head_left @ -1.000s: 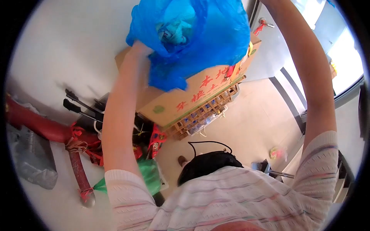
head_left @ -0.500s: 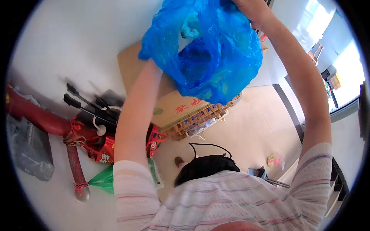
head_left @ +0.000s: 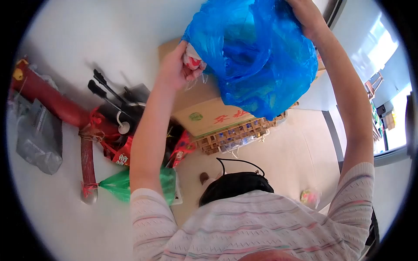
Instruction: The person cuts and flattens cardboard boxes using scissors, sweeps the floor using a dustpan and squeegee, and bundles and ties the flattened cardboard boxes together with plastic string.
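A large, crumpled blue plastic bag [head_left: 270, 65] hangs between my two hands at the top of the view. My left hand [head_left: 178, 69] is closed at the bag's left edge, its fingers around a small white and red bundle [head_left: 193, 58] with loose threads. At the bag's upper right, my right hand [head_left: 307, 17] grips the blue plastic; its fingertips are partly hidden at the frame's top edge. Below the bag is a cardboard box [head_left: 213, 117] with red characters, partly covered by it. What lies inside the bag cannot be made out.
Under the box stands a brown lattice crate [head_left: 230, 137] with bottles. To the left are a red pipe [head_left: 56, 102], a grey bag [head_left: 41, 139], a green bag [head_left: 117, 185], red bags [head_left: 124, 152] and black-handled tools [head_left: 106, 93]. A black bag [head_left: 237, 186] is at my waist.
The blue bag has shifted right and its opening has turned. My left hand has come out from behind the plastic, showing the white and red bundle in its fingers.
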A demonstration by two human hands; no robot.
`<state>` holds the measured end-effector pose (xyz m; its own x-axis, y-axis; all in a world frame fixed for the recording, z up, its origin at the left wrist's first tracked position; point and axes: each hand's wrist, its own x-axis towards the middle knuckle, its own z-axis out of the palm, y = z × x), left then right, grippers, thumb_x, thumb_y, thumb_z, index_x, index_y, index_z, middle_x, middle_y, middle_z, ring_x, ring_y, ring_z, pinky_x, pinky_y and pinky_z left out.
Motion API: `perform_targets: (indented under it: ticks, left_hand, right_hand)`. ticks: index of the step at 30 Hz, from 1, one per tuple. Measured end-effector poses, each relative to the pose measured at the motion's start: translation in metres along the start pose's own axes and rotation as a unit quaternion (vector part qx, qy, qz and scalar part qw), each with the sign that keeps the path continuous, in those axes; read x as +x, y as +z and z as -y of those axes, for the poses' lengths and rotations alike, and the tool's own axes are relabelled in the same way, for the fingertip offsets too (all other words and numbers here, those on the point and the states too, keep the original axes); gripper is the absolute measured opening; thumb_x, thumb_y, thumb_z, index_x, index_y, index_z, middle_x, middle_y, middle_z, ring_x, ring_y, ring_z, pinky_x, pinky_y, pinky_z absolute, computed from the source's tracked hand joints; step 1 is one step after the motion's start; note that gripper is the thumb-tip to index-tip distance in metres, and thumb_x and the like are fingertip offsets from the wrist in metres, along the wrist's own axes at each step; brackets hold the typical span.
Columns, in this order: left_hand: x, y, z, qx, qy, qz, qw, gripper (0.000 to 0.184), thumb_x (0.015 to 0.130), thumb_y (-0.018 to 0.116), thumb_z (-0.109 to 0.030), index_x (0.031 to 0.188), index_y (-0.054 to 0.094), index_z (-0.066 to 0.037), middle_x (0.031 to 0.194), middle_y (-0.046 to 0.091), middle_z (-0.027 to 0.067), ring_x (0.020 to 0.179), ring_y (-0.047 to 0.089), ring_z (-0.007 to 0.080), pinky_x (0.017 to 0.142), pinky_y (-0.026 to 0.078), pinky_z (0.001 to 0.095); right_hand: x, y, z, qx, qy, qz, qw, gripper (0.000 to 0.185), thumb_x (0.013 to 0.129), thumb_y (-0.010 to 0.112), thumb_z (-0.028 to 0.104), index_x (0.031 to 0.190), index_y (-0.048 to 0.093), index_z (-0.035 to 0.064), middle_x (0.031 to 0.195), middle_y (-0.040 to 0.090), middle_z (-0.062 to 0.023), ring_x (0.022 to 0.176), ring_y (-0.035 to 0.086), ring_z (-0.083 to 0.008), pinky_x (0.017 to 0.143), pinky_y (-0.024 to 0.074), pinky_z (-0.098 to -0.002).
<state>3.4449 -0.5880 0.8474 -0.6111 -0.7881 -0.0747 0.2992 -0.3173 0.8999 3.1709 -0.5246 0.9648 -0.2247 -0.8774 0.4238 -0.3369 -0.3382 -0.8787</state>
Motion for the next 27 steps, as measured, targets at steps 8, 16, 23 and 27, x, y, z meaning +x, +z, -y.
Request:
perform_targets:
  ticks: [8,16,23,27]
  left_hand:
    - [0.001,-0.004,0.018,-0.107,-0.005,0.026,0.994,0.043,0.092,0.035,-0.042,0.095,0.053,-0.003,0.073,0.059,0.0159,0.059,0.056,0.0246,0.040,0.037,0.0266]
    - [-0.004,0.019,0.014,0.016,0.106,0.103,0.989,0.039,0.088,0.049,-0.036,0.107,0.051,-0.002,0.085,0.061,0.0113,0.063,0.059,0.0211,0.052,0.049,0.0289]
    - [0.011,0.031,0.017,0.231,0.235,0.014,0.944,0.041,0.081,0.063,-0.030,0.111,0.052,-0.004,0.094,0.060,0.0103,0.080,0.059,0.0177,0.066,0.049,0.0285]
    - [0.024,0.026,0.015,0.477,0.285,-0.007,0.831,0.047,0.081,0.062,-0.026,0.120,0.046,-0.005,0.104,0.059,0.0112,0.091,0.058,0.0198,0.075,0.048,0.0304]
  right_hand:
    - [0.002,0.021,0.021,0.092,0.003,0.038,0.995,0.034,0.089,0.049,0.025,0.106,0.056,-0.0031,0.086,0.060,-0.0074,0.073,0.056,-0.0135,0.067,0.0483,-0.0275]
    - [-0.011,0.032,0.032,0.128,0.009,0.059,0.990,0.032,0.090,0.049,0.025,0.105,0.056,-0.0022,0.084,0.061,-0.0061,0.070,0.057,-0.0133,0.065,0.0492,-0.0270]
    - [-0.025,0.041,0.049,0.182,0.016,0.067,0.981,0.030,0.090,0.048,0.023,0.107,0.055,-0.0008,0.089,0.060,-0.0068,0.075,0.057,-0.0141,0.069,0.0493,-0.0284]
    - [-0.007,0.045,0.042,0.225,0.016,0.088,0.970,0.029,0.090,0.049,0.024,0.106,0.055,0.0004,0.092,0.060,-0.0078,0.080,0.057,-0.0159,0.074,0.0487,-0.0311]
